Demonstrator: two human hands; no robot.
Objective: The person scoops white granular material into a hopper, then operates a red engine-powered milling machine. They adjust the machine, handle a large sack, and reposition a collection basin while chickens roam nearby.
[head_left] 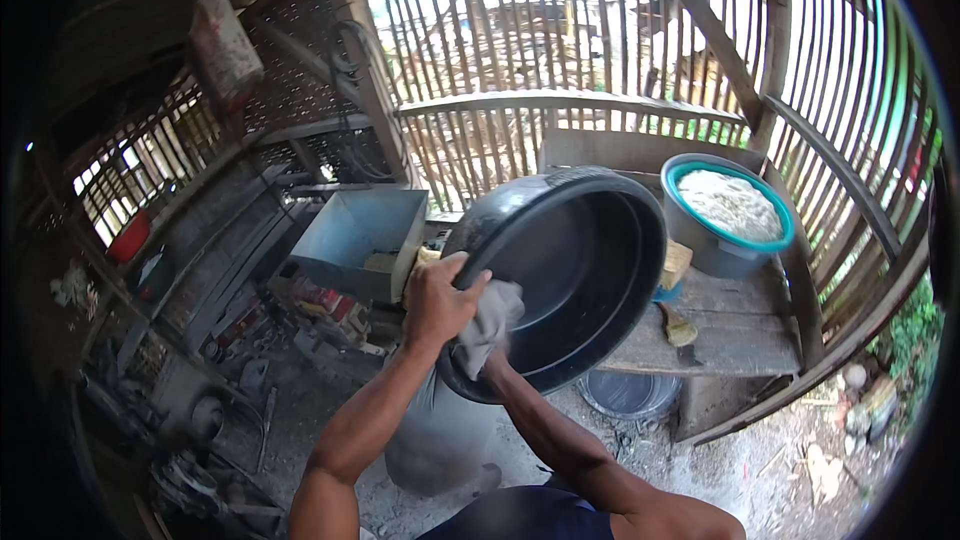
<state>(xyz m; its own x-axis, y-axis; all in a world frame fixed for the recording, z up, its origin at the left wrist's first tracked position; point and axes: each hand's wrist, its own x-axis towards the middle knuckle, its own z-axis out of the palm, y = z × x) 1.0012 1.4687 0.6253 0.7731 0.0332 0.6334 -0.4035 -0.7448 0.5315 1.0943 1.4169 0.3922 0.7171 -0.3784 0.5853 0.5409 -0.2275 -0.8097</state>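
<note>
Black basin (570,275) tilted above a pale sack (432,445), left hand (440,302) gripping its rim, right hand (492,368) partly under grey cloth (490,322), grip impossible to tell, basin hiding part of the wooden bench (745,340), brush (680,327) and tub (735,258) behind.

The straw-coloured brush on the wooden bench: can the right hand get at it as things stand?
Probably not directly: the right hand looks occupied with the grey cloth at the rim of the black basin, which stands between it and the brush.
</note>
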